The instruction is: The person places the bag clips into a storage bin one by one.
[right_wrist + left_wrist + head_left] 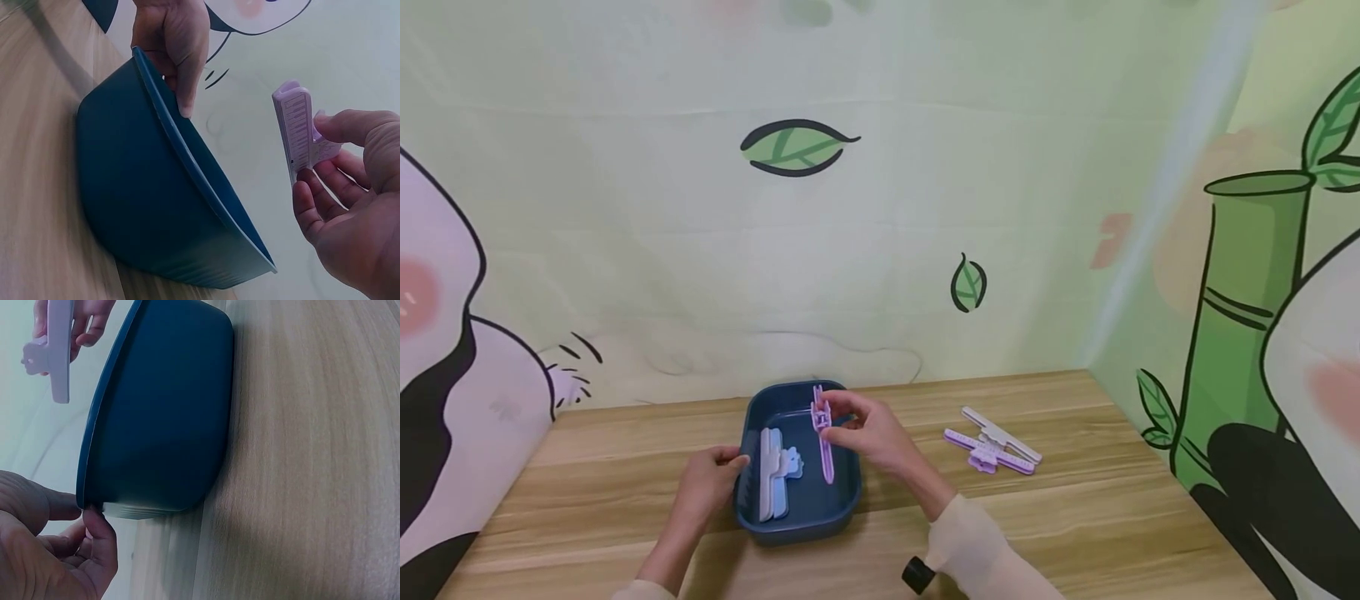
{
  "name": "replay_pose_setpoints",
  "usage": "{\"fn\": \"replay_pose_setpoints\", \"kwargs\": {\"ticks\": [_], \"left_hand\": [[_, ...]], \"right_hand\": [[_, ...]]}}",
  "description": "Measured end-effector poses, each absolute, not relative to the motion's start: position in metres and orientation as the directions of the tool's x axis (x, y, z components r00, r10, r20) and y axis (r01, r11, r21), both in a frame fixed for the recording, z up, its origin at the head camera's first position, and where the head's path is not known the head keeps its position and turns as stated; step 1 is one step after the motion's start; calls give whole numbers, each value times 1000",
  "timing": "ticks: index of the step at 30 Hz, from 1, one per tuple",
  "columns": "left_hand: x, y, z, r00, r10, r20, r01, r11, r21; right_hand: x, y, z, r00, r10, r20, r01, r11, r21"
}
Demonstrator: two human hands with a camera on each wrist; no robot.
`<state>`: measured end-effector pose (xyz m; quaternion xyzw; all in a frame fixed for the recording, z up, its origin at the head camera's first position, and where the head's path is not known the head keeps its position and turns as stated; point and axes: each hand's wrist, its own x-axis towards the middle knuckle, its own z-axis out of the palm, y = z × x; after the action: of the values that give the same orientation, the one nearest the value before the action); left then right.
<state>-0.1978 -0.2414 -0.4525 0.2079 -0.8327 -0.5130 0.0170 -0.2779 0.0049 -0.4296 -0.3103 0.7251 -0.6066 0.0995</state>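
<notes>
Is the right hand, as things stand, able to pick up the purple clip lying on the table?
Probably not yet: the right hand pinches another purple clip. The way to the lying purple clip otherwise looks free.

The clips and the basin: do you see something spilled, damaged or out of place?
Nothing looks spilled or damaged. The only untidy spot is on the wooden table: the purple clip and white clip there lie slanted at different angles, while the paired clips inside the blue basin lie side by side. This seems ordinary.
</notes>
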Motion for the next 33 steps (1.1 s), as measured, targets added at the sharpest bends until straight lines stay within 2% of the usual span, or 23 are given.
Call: {"fn": "replay_pose_setpoints", "kwargs": {"ticks": [18,33], "left_hand": [[-199,-241,-452,-908,-371,-196,-339,377,862],[-197,-240,-451,-910,-371,-186,-330,377,865]], "right_hand": [[-283,-13,-435,-765,-584,271,-352,28,-936],[-282,-24,-438,-768,-593,243,-388,128,-913]]}}
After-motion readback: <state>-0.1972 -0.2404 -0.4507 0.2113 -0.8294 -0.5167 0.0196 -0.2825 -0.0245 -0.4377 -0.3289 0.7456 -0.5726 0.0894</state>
